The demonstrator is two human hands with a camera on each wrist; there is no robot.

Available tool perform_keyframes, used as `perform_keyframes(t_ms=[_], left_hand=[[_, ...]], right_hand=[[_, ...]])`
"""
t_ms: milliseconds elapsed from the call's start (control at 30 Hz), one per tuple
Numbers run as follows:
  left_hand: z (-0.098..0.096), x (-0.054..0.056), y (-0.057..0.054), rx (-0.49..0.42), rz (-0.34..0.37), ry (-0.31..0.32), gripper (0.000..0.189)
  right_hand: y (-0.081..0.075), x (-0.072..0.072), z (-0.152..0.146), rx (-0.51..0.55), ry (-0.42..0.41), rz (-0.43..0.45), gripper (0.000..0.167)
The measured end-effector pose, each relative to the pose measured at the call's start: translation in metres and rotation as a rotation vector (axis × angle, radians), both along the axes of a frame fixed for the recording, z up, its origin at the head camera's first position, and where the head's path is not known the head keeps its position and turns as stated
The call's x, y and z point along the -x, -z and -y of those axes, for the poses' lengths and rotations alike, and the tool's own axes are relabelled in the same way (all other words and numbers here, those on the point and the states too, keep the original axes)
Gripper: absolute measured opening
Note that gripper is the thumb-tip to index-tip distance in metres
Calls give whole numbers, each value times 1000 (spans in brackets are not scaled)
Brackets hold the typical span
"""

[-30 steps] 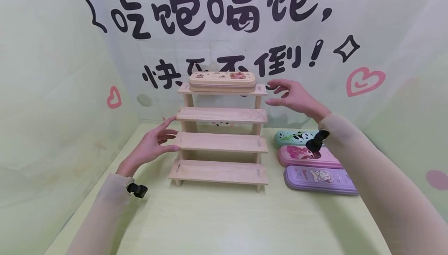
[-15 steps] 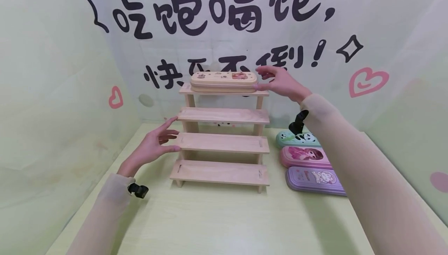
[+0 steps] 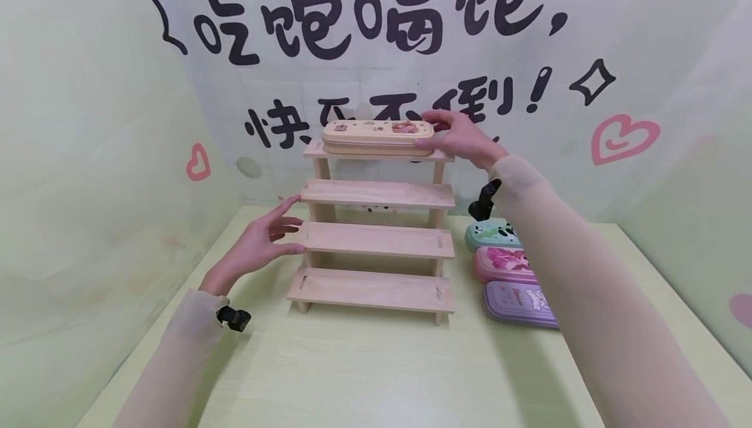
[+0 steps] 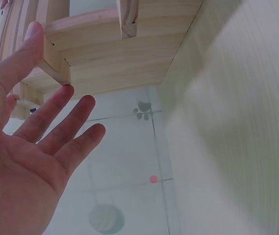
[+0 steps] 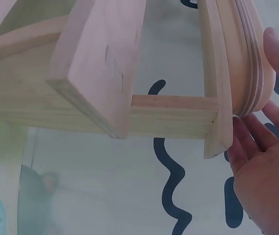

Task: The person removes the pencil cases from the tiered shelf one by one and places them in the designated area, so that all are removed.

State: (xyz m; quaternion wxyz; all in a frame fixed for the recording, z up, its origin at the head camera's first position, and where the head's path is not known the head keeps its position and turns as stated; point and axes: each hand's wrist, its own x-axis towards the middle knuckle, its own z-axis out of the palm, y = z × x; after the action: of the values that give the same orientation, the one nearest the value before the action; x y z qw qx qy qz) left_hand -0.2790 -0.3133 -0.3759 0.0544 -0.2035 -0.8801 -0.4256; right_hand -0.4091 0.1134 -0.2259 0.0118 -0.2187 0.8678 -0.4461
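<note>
A cream pencil case with small printed pictures lies on the top tier of a wooden stepped shelf. My right hand holds its right end, thumb in front and fingers behind. In the right wrist view, the zip side of the case faces the thumb, and fingertips meet its rounded end. At the shelf's left side, my left hand touches the ends of the middle tiers with spread fingers. The left wrist view shows this palm turned up, its fingertips at a wooden upright.
Right of the shelf, a green panda pencil case, a pink one and a purple one lie in a row, partly covered by the right sleeve. A printed backdrop stands close behind the shelf.
My right hand has moved left from beside the top tier onto the right end of the cream pencil case. The left hand has stayed at the shelf's left side.
</note>
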Motion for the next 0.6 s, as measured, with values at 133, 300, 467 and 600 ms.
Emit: perform_keyframes(t_ms=[133, 300, 467, 600], left_hand=[[0, -1, 0, 10, 2, -8, 104], [1, 0, 1, 5, 4, -8, 104], [1, 0, 1, -4, 7, -3, 103], [2, 0, 1, -3, 6, 0, 103]], right_hand=[[-1, 2, 5, -16, 4, 5, 79], [-1, 2, 8, -39, 18, 7, 78], [0, 3, 6, -27, 28, 6, 74], [0, 2, 2, -11, 15, 22, 70]])
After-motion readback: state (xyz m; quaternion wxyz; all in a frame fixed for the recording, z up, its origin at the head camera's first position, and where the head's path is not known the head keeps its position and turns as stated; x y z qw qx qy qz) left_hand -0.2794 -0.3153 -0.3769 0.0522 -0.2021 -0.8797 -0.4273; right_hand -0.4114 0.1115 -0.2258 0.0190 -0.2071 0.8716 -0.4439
